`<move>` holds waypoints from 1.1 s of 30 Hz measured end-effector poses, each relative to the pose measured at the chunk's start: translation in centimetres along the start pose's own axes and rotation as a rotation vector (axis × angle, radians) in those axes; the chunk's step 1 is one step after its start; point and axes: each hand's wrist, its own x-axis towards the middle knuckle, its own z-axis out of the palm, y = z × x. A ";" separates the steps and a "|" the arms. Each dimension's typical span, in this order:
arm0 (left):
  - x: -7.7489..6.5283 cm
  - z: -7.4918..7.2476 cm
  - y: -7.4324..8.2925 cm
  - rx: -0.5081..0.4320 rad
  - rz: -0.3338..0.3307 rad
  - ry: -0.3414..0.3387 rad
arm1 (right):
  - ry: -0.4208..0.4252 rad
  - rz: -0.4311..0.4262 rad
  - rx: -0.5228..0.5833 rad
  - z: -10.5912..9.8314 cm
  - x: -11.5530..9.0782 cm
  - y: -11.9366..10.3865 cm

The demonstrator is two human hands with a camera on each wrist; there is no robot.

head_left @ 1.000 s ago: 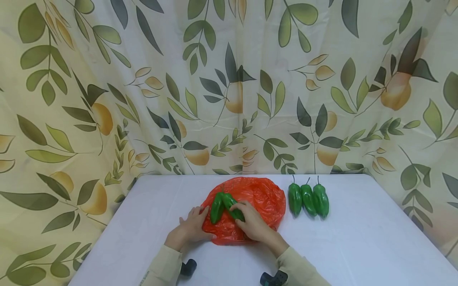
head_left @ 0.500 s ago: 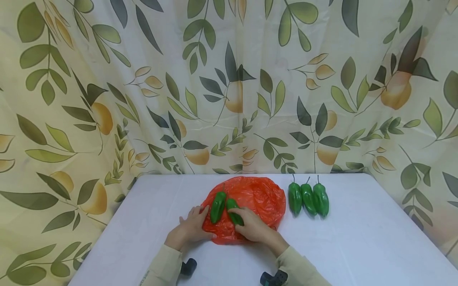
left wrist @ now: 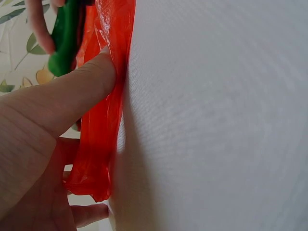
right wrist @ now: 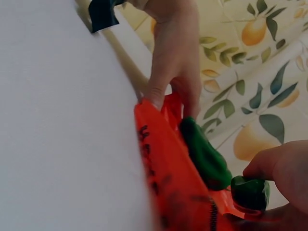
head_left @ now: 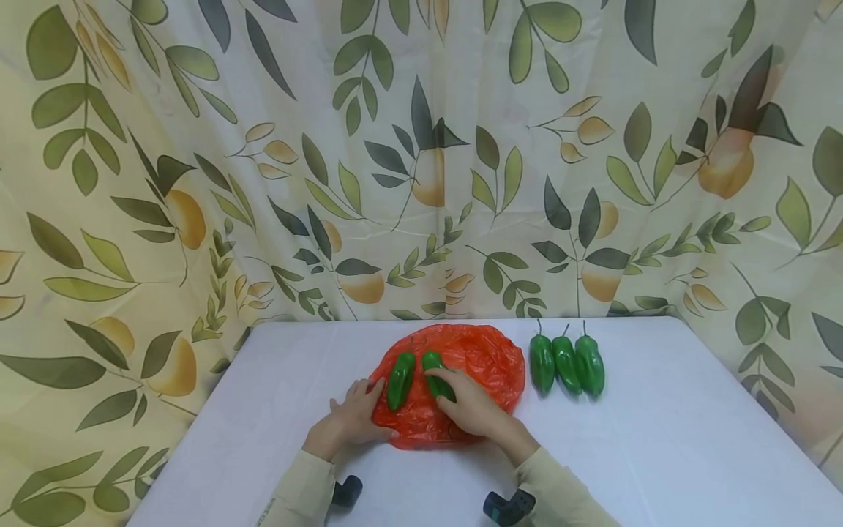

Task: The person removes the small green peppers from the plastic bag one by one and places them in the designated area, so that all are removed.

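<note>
A crumpled red plastic bag (head_left: 487, 359) lies flat on the white table. My left hand (head_left: 356, 416) holds its left edge, the thumb (left wrist: 91, 77) on the near side and the fingers round the left. On the bag lies a green pepper (head_left: 401, 380), stem pointing away. To its right my right hand (head_left: 473, 402) grips a second green pepper (head_left: 433, 362) between thumb and fingers, low over the bag or resting on it; I cannot tell which. In the right wrist view the held pepper (right wrist: 250, 192) shows its blunt end.
Three more green peppers, the nearest to the bag being the left pepper (head_left: 542, 366), lie side by side at the right of the bag, stems toward the back edge. A leaf-and-fruit patterned curtain (head_left: 421, 183) hangs behind the white table (head_left: 658, 454).
My right hand has shifted the held pepper rightward, away from the other pepper on the bag, then slightly farther back. The left hand has stayed at the bag's edge.
</note>
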 end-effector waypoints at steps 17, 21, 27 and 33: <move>-0.1 0.1 -0.3 -0.007 0.009 0.005 | 0.128 0.025 0.017 -3.0 -0.5 -0.9; -0.2 0.1 -0.2 -0.007 0.014 0.007 | 0.149 0.008 0.026 -4.1 -0.7 -1.0; -0.2 0.0 0.0 -0.014 0.008 0.006 | 0.179 0.000 0.025 -5.4 -0.9 -0.6; -0.1 -0.1 -0.1 -0.011 -0.008 0.003 | 0.222 -0.015 0.000 -6.3 -1.1 0.1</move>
